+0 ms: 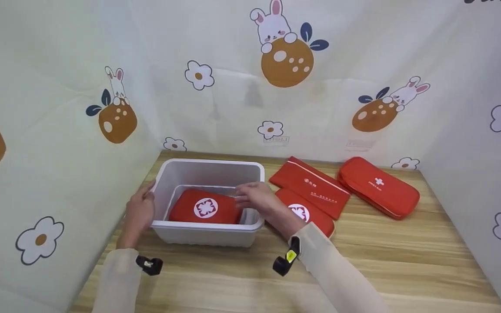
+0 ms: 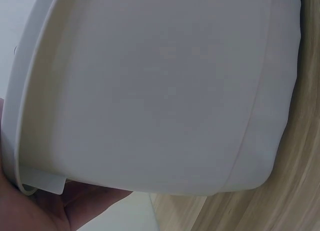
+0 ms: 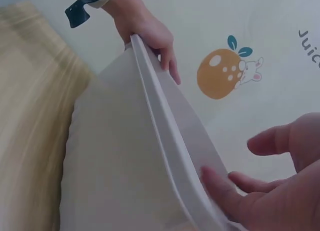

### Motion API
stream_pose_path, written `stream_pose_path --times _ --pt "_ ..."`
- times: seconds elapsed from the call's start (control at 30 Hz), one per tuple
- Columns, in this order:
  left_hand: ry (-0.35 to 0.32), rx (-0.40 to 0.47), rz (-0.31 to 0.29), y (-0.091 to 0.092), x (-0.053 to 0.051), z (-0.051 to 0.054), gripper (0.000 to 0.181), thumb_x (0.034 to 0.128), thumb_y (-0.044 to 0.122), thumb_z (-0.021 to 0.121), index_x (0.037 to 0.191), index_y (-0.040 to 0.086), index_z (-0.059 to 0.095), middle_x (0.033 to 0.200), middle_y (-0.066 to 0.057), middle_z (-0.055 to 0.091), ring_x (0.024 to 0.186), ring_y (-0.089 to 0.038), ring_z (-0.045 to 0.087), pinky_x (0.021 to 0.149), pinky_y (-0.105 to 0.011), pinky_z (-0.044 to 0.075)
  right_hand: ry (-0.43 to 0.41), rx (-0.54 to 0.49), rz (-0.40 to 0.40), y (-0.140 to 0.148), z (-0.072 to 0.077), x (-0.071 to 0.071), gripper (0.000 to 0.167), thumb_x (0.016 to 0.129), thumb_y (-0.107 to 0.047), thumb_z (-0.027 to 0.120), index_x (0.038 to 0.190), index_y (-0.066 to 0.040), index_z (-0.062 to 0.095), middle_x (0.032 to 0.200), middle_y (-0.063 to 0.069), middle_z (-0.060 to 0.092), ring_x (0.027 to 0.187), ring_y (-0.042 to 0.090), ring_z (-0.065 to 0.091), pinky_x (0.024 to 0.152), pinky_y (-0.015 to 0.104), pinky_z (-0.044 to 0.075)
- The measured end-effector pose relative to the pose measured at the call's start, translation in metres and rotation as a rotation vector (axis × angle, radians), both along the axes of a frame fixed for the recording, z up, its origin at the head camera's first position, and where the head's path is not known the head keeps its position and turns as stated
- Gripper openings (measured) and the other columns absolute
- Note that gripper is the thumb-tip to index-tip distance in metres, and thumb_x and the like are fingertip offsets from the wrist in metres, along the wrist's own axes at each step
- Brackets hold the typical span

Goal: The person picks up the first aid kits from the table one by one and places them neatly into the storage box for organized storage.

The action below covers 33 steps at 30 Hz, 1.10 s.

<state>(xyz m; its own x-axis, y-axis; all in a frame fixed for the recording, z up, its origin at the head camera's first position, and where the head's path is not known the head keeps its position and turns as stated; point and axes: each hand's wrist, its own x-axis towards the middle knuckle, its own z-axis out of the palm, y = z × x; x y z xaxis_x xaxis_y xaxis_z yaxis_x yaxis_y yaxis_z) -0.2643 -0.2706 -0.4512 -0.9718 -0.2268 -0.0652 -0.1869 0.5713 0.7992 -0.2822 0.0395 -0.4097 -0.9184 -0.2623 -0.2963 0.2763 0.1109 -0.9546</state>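
Bin [image 1: 205, 237]: left hand [image 1: 141, 208] grips rim [image 1: 209, 225]; right hand [image 1: 258, 198] relaxed, contact unclear.

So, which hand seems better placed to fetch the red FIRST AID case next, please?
Likely the right hand: empty and nearer the case, while the left hand grips the bin.
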Motion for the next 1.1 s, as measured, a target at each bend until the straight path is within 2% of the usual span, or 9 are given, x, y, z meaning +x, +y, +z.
stream_pose_path --times 0.13,0.3,0.5,0.63,0.87,1.0,1.1 --pt "-0.003 0.012 -0.003 0.000 0.000 -0.001 0.052 0.1069 0.023 0.023 0.159 0.019 0.029 0.166 -0.013 0.025 0.154 -0.039 0.021 0.125 -0.057 0.018 0.067 0.013 -0.140 0.013 -0.005 0.006 0.030 0.095 -0.008 0.055 0.119 0.002 0.069 0.115 0.017 0.071 0.095 0.022 0.068 0.085 0.030 0.058" --pt "-0.007 0.021 -0.003 -0.001 -0.001 -0.001 0.053 0.1066 0.021 0.022 0.159 0.018 0.030 0.166 -0.014 0.025 0.154 -0.040 0.021 0.125 -0.058 0.018 0.202 0.180 -0.280 0.034 -0.018 0.014 0.024 0.091 -0.007 0.058 0.109 -0.004 0.074 0.107 0.012 0.071 0.095 0.021 0.063 0.082 0.026 0.051" --pt "-0.012 0.012 0.007 -0.001 0.000 0.000 0.053 0.1063 0.020 0.022 0.159 0.017 0.030 0.165 -0.015 0.026 0.153 -0.041 0.022 0.125 -0.059 0.019 0.343 0.363 -0.355 0.062 -0.039 0.023 0.025 0.085 -0.002 0.061 0.107 -0.002 0.073 0.109 0.017 0.067 0.093 0.024 0.058 0.077 0.027 0.048" --pt "0.003 0.012 0.003 0.000 0.000 0.000 0.052 0.1062 0.020 0.023 0.158 0.016 0.031 0.164 -0.016 0.027 0.152 -0.041 0.023 0.125 -0.058 0.020 0.410 0.456 -0.396 0.077 -0.051 0.028 0.030 0.081 0.002 0.063 0.109 -0.001 0.072 0.116 0.021 0.063 0.102 0.030 0.054 0.082 0.032 0.045" --pt "0.010 0.018 0.007 0.000 0.002 0.001 0.051 0.1062 0.019 0.027 0.157 0.014 0.035 0.162 -0.017 0.031 0.151 -0.041 0.027 0.124 -0.056 0.022 0.457 0.614 -0.456 0.101 -0.068 0.033 0.036 0.076 0.001 0.070 0.111 -0.005 0.072 0.122 0.020 0.059 0.111 0.037 0.048 0.092 0.048 0.038" --pt "0.008 0.012 0.003 0.000 0.001 0.001 0.051 0.1064 0.020 0.026 0.157 0.015 0.034 0.163 -0.017 0.030 0.151 -0.041 0.026 0.124 -0.056 0.022 0.431 0.680 -0.470 0.115 -0.078 0.033 0.042 0.078 -0.002 0.074 0.118 -0.004 0.067 0.126 0.023 0.055 0.117 0.040 0.045 0.096 0.054 0.035" --pt "0.017 0.002 0.006 0.000 0.000 0.001 0.051 0.1066 0.020 0.026 0.157 0.015 0.034 0.163 -0.018 0.030 0.151 -0.042 0.027 0.124 -0.056 0.022 0.382 0.701 -0.458 0.124 -0.086 0.033 0.048 0.079 -0.006 0.078 0.124 -0.002 0.062 0.130 0.025 0.050 0.121 0.041 0.042 0.099 0.054 0.033"
